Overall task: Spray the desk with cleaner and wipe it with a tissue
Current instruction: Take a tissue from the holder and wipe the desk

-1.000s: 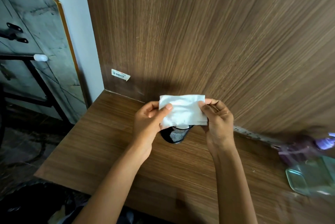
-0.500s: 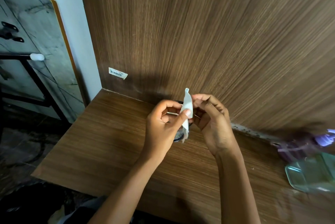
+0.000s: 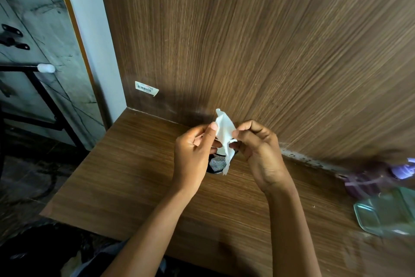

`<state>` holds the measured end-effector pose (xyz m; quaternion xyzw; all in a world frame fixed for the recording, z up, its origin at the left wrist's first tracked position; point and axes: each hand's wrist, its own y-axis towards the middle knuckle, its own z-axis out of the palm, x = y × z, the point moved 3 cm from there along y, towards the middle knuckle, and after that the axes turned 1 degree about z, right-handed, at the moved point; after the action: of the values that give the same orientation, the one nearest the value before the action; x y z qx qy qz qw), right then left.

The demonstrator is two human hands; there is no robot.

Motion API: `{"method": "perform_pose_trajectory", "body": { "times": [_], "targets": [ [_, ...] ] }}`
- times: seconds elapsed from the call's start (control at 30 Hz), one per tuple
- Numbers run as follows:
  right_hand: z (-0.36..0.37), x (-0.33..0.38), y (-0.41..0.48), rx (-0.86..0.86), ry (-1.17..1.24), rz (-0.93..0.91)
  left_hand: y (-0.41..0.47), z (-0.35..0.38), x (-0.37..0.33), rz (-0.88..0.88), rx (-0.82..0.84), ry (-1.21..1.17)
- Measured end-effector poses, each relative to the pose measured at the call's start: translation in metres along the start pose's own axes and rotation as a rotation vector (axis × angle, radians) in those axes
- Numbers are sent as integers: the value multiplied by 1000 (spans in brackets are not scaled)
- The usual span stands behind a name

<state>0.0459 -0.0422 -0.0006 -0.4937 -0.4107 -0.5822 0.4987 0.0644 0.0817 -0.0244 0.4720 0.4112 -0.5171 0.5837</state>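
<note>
Tissue (image 3: 225, 136) pinched between left hand (image 3: 194, 155) and right hand (image 3: 260, 153).

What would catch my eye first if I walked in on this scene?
The white tissue stands out first, pinched between the left hand and right hand above the middle of the brown desk. Just behind the hands, a black mesh cup sits on the desk near the wood-grain panel. At the far right lie a green tray and a blurred purple thing, perhaps the spray bottle.
</note>
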Motion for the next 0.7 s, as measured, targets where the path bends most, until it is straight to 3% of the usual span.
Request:
{"method": "perform_pose_trajectory", "body": {
  "times": [0.1, 0.23, 0.4, 0.5, 0.6, 0.7],
  "targets": [
    [-14, -2, 3, -165, 193, 11, 5, -10, 1, -82, -179, -53],
    [-22, -7, 2, -383, 188, 35, 4, -14, 1, -112, -259, 20],
    [-20, -11, 4, -456, 188, 52, 2, -10, 7, -162, -239, 50],
    [-22, -10, 4, -445, 154, -3, 2, -10, 7, -77, -211, 110],
    [-29, -5, -3, -547, -50, -51, 3, -10, 5, 9, -202, 157],
    [-49, 6, -21, -660, -20, -54, 1, -5, 5, 67, -165, 205]
  ]
}}
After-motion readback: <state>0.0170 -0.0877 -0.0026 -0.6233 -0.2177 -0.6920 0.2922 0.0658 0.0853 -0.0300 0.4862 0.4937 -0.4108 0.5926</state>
